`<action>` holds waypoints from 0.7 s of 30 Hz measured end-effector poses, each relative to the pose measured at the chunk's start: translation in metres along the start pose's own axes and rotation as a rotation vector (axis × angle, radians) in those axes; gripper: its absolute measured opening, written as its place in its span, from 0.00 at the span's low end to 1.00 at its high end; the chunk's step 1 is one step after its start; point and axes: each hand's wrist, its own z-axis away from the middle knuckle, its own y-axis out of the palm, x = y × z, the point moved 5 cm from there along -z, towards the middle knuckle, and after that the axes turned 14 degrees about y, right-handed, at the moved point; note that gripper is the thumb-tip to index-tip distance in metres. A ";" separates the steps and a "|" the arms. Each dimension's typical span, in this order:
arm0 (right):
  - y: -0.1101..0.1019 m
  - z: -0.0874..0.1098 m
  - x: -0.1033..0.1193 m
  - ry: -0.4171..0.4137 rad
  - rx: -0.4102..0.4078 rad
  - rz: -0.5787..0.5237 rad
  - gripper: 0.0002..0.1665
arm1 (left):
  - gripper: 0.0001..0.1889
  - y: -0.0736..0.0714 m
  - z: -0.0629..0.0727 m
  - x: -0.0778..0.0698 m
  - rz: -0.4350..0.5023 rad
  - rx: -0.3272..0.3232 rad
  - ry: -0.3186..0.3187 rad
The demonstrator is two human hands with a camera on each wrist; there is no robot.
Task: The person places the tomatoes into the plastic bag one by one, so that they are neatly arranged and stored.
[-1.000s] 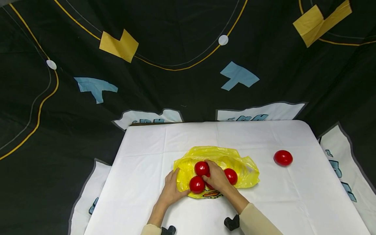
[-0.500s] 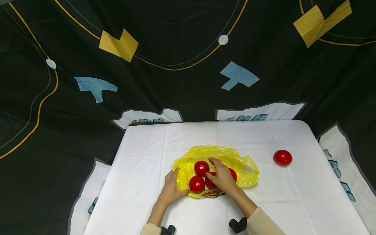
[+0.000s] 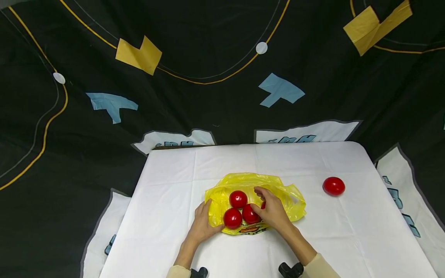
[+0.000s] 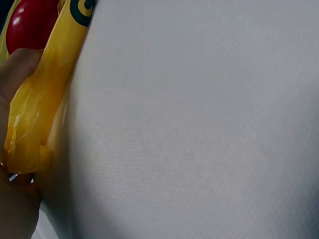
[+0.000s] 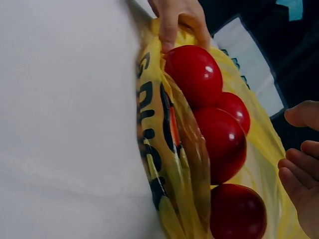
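Note:
A thin yellow plastic bag (image 3: 252,181) with dark print lies spread on the white table. Several glossy red balls sit together on it: one at the back (image 3: 238,199), another front left (image 3: 232,218), one near the right thumb (image 3: 251,214), and a further one (image 5: 238,211) mostly covered by the right hand in the head view. My left hand (image 3: 204,224) holds the bag's left edge, its thumb (image 4: 20,69) beside a ball. My right hand (image 3: 274,210) hovers over the bag's right half, fingers loosely bent and apart from the balls in the right wrist view.
Off to the right, a lone red ball (image 3: 333,186) rests on the white tablecloth (image 3: 167,185). A black cloth (image 3: 208,104) with yellow and blue tape hangs behind the table's far edge. Black wrist mounts (image 3: 291,269) sit at both cuffs.
My right hand has drawn back to the right from the left-hand balls, uncovering the ball near its thumb and covering the rightmost one. The left hand has stayed put.

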 end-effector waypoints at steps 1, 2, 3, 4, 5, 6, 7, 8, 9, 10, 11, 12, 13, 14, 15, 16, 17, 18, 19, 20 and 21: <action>-0.002 0.000 0.000 -0.004 0.000 -0.010 0.33 | 0.55 0.000 0.000 0.000 0.001 0.000 0.000; -0.003 0.001 -0.001 -0.007 0.000 -0.016 0.33 | 0.55 0.000 0.000 0.000 0.002 0.001 -0.003; -0.005 0.001 -0.001 -0.011 0.002 -0.024 0.33 | 0.55 0.000 0.000 0.000 0.002 0.003 -0.006; -0.007 0.001 -0.002 -0.016 0.001 -0.030 0.33 | 0.55 0.001 0.000 0.000 0.002 0.004 -0.009; -0.010 0.002 -0.003 -0.022 0.002 -0.041 0.33 | 0.55 0.001 0.000 0.000 0.002 0.004 -0.012; -0.013 0.003 -0.003 -0.028 0.000 -0.048 0.33 | 0.55 0.001 0.000 0.001 0.002 0.004 -0.014; -0.017 0.003 -0.003 -0.038 -0.007 -0.054 0.32 | 0.55 0.001 0.000 0.001 0.003 0.004 -0.017; -0.021 0.004 -0.004 -0.040 -0.010 -0.062 0.32 | 0.55 0.002 0.000 0.001 0.003 0.005 -0.020; -0.025 0.005 -0.005 -0.044 -0.018 -0.064 0.31 | 0.55 0.002 0.000 0.001 0.002 0.005 -0.022; -0.029 0.006 -0.006 -0.050 -0.028 -0.063 0.31 | 0.55 0.002 0.000 0.001 0.001 0.004 -0.016; -0.033 0.007 -0.007 -0.053 -0.038 -0.059 0.30 | 0.55 0.002 0.000 0.001 0.000 0.000 -0.010; -0.037 0.008 -0.008 -0.058 -0.050 -0.053 0.30 | 0.55 0.002 0.000 0.001 -0.001 0.000 -0.007; -0.041 0.009 -0.009 -0.064 -0.062 -0.050 0.30 | 0.55 0.001 0.000 0.001 -0.001 0.001 -0.004; -0.046 0.010 -0.010 -0.067 -0.073 -0.047 0.29 | 0.55 0.001 0.000 0.000 -0.001 0.000 0.000; -0.050 0.011 -0.011 -0.072 -0.087 -0.039 0.29 | 0.55 0.001 0.000 0.000 -0.002 0.000 0.003; -0.055 0.012 -0.013 -0.074 -0.098 -0.037 0.29 | 0.55 0.001 0.000 0.000 -0.003 -0.001 0.006; -0.059 0.012 -0.014 -0.073 -0.111 -0.035 0.29 | 0.55 0.001 0.000 0.001 -0.003 0.000 0.004; -0.064 0.013 -0.015 -0.074 -0.122 -0.037 0.29 | 0.55 0.001 0.000 0.001 -0.003 0.003 0.001; -0.068 0.014 -0.016 -0.074 -0.134 -0.038 0.29 | 0.55 0.001 0.000 0.001 -0.001 0.002 0.001; -0.072 0.014 -0.017 -0.073 -0.147 -0.034 0.29 | 0.55 0.001 0.001 0.001 -0.001 0.000 0.002; -0.077 0.014 -0.017 -0.071 -0.160 -0.029 0.28 | 0.55 0.001 0.001 0.002 -0.001 -0.002 0.003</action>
